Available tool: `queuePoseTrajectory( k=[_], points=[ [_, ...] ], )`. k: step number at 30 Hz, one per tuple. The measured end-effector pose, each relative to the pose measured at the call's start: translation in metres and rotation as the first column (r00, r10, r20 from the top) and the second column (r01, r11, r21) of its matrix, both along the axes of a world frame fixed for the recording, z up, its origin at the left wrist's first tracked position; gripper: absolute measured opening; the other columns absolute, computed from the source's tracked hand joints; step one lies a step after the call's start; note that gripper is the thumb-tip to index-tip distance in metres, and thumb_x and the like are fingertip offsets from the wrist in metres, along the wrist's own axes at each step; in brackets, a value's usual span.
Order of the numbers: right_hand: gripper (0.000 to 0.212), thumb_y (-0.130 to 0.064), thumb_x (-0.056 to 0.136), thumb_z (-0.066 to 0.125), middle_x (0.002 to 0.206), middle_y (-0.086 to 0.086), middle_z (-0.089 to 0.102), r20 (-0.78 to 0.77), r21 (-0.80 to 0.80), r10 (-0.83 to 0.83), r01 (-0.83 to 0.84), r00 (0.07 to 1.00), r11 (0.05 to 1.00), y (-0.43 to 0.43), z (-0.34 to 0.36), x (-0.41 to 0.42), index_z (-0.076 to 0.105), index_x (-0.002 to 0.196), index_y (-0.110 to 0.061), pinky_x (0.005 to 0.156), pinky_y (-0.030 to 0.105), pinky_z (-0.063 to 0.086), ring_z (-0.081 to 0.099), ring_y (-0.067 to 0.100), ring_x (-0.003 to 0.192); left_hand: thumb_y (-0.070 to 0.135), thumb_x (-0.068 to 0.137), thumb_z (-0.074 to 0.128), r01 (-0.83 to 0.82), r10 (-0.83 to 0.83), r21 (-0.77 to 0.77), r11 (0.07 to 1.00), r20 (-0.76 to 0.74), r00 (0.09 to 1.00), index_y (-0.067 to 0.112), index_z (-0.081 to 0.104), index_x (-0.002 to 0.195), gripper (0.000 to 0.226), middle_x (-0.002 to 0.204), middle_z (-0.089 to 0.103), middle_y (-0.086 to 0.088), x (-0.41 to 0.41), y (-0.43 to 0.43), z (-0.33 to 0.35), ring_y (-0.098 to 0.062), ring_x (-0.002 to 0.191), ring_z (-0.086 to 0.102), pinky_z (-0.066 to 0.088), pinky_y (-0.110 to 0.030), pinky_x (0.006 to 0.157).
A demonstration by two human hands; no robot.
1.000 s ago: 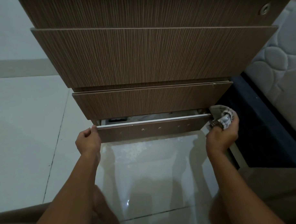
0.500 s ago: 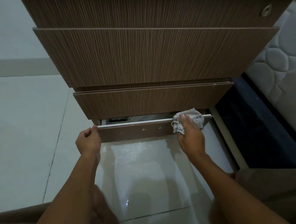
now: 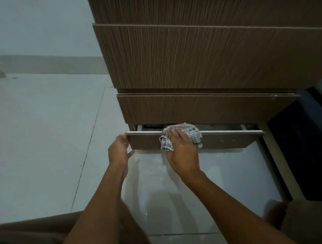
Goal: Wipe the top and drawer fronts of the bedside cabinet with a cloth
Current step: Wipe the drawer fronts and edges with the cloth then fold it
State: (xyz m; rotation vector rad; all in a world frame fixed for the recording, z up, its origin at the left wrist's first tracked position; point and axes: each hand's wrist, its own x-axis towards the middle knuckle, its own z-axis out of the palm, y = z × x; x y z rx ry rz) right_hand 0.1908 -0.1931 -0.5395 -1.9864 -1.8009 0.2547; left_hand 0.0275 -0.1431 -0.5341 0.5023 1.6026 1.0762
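The brown wood-grain bedside cabinet (image 3: pixel 200 58) fills the upper right of the head view. Its lowest drawer (image 3: pixel 226 139) is pulled out a little, showing a white top edge. My right hand (image 3: pixel 181 152) presses a checked grey-and-white cloth (image 3: pixel 193 134) onto the drawer's top edge and front, left of the middle. My left hand (image 3: pixel 119 150) is at the drawer's left end, thumb on top of the corner and fingers loosely curled below it.
Glossy pale floor tiles (image 3: pixel 47 135) spread to the left and below the drawer. A dark bed base (image 3: pixel 303 135) stands at the right. My knees (image 3: pixel 32 234) show at the bottom corners. A pale wall and skirting (image 3: pixel 45 63) run behind.
My right hand has slid the cloth leftward along the lowest drawer, from its right end to left of the middle. My left hand has loosened at the left corner. The view has shifted.
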Motion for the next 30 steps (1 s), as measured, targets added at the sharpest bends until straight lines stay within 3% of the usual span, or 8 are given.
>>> queuePoseTrajectory(
  k=[4,8,11,14,18,22,27,30],
  points=[
    [0.062,-0.014,0.085,0.067,0.147,0.008,0.047,-0.085,-0.002,0.092,-0.092,0.992,0.996,0.013,0.008,-0.053,0.046,0.142,-0.011,0.114,0.027,0.007,0.038,0.023,0.14,0.032,0.101,0.018,0.007,-0.005,-0.011,1.0,0.122,0.992,0.007,0.065,0.116,0.056,0.121,0.066,-0.009,-0.011,0.001,-0.003,-0.021,0.117,0.056,0.048,-0.045,0.098],
    [0.061,-0.009,0.085,0.059,0.15,0.006,0.044,-0.2,-0.042,0.131,-0.142,0.971,0.989,0.026,0.017,-0.093,0.043,0.144,-0.01,0.115,0.021,0.007,0.034,0.018,0.141,0.037,0.096,0.019,-0.032,0.042,-0.044,0.999,0.256,0.966,0.005,0.065,0.115,0.059,0.104,0.07,-0.011,-0.02,0.006,-0.01,-0.021,0.099,0.062,0.052,-0.036,0.079],
    [0.051,-0.008,0.087,0.053,0.14,0.007,0.055,-0.342,-0.158,0.154,-0.218,0.927,0.963,0.038,0.031,-0.109,0.05,0.138,-0.014,0.112,0.027,0.027,0.046,0.02,0.131,0.036,0.091,0.022,-0.061,0.068,-0.031,0.998,0.304,0.95,0.008,0.068,0.102,0.054,0.1,0.07,-0.012,-0.025,0.008,-0.016,-0.025,0.099,0.063,0.05,-0.034,0.084],
    [0.026,-0.014,0.091,0.049,0.104,0.005,0.071,-0.708,-0.255,0.023,-0.286,0.706,0.924,0.045,0.045,-0.118,0.067,0.11,-0.02,0.09,0.039,0.053,0.066,0.021,0.098,0.034,0.089,0.027,-0.1,0.113,-0.056,0.993,0.345,0.932,0.013,0.065,0.087,0.043,0.089,0.068,-0.014,-0.027,0.008,-0.015,-0.026,0.087,0.063,0.049,-0.03,0.071],
    [0.017,-0.026,0.098,0.054,0.087,-0.007,0.073,-0.905,-0.266,-0.226,-0.066,0.359,0.962,0.029,0.05,-0.094,0.067,0.087,-0.025,0.078,0.028,0.057,0.071,0.007,0.081,0.025,0.09,0.032,-0.047,0.056,-0.044,0.998,0.246,0.968,0.013,0.062,0.075,0.036,0.066,0.068,-0.005,-0.023,0.005,-0.014,-0.024,0.069,0.062,0.051,-0.027,0.057],
    [0.009,-0.026,0.095,0.06,0.1,0.003,0.074,-0.899,-0.436,-0.424,0.153,-0.104,0.887,-0.008,0.024,-0.039,0.066,0.099,-0.021,0.079,0.034,0.057,0.071,0.019,0.089,0.032,0.093,0.056,0.032,-0.032,-0.013,0.999,0.001,0.999,0.017,0.068,0.107,0.024,0.108,0.071,-0.001,-0.007,-0.005,-0.021,-0.019,0.1,0.066,0.056,-0.04,0.088],
    [0.028,-0.028,0.093,0.06,0.111,0.009,0.071,-0.845,-0.533,-0.501,0.391,-0.189,0.751,-0.052,-0.008,0.02,0.064,0.116,-0.013,0.088,0.04,0.055,0.069,0.026,0.098,0.042,0.092,0.06,-0.033,0.033,0.0,0.999,-0.09,0.995,0.019,0.065,0.116,0.034,0.102,0.064,0.003,0.014,-0.011,-0.014,-0.016,0.097,0.059,0.051,-0.037,0.094],
    [0.041,-0.035,0.091,0.062,0.115,0.012,0.07,-0.833,-0.554,-0.444,0.488,-0.331,0.675,-0.063,-0.015,0.047,0.062,0.122,-0.009,0.086,0.041,0.055,0.07,0.029,0.098,0.039,0.092,0.062,-0.084,0.082,-0.015,0.996,-0.07,0.994,0.014,0.065,0.118,0.037,0.097,0.062,0.0,0.02,-0.005,-0.008,-0.018,0.09,0.059,0.051,-0.036,0.093]
  ],
)
